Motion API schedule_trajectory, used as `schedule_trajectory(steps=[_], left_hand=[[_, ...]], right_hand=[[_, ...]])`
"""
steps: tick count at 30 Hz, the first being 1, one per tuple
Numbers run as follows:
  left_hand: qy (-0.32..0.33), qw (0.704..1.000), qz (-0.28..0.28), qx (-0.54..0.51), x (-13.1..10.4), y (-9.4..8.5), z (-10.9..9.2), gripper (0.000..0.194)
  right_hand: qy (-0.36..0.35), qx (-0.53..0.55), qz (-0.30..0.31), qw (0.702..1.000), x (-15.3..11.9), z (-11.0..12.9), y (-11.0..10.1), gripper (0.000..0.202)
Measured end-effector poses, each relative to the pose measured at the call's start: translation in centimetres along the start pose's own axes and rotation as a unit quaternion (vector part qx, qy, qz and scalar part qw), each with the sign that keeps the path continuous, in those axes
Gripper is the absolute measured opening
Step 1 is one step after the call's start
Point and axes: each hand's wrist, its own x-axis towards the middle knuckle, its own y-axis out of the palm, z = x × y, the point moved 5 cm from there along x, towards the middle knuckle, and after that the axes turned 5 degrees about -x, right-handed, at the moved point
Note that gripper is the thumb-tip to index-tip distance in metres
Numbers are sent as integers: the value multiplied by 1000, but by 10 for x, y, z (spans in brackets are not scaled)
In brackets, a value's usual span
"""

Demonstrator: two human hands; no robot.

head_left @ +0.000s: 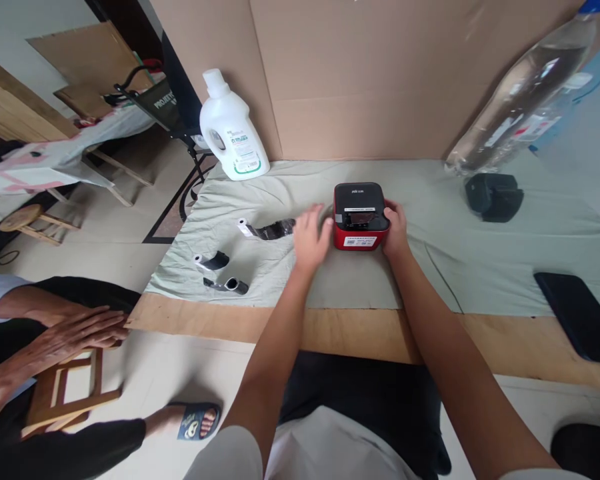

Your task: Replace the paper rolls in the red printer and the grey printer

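A small red and black box-shaped device (359,200), with a white label on its front, sits upright on the cloth-covered table. My right hand (396,228) rests against its right side, fingers spread along it. Just left of the device is my left hand (311,237), fingers apart and holding nothing, a small gap from the device. Behind the left hand's fingers ends a dark strip unrolled from a small roll (275,230). Nearer the front left lie two more small rolls, one (211,261) above the other (227,286).
A white detergent bottle (234,133) stands at the back left before a cardboard panel (355,127). Large plastic bottles (530,100) and a black object (494,197) are at the right, with a black phone-like slab (577,313) nearer. A seated person's hands (80,337) show at left.
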Motion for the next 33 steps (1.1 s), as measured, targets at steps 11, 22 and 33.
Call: schedule_trajectory(steps=[11,22,33], left_hand=[[-196,867,291,354,53,-155,88,62],[-203,871,212,394,10,-168,62,50],[-270,842,235,405,-25,-173,68,50]], right_hand=[[-10,4,8,1000,3,1,6,40],[10,41,2,999,0,-2,3,45],[3,42,4,999,6,-9,1,46]])
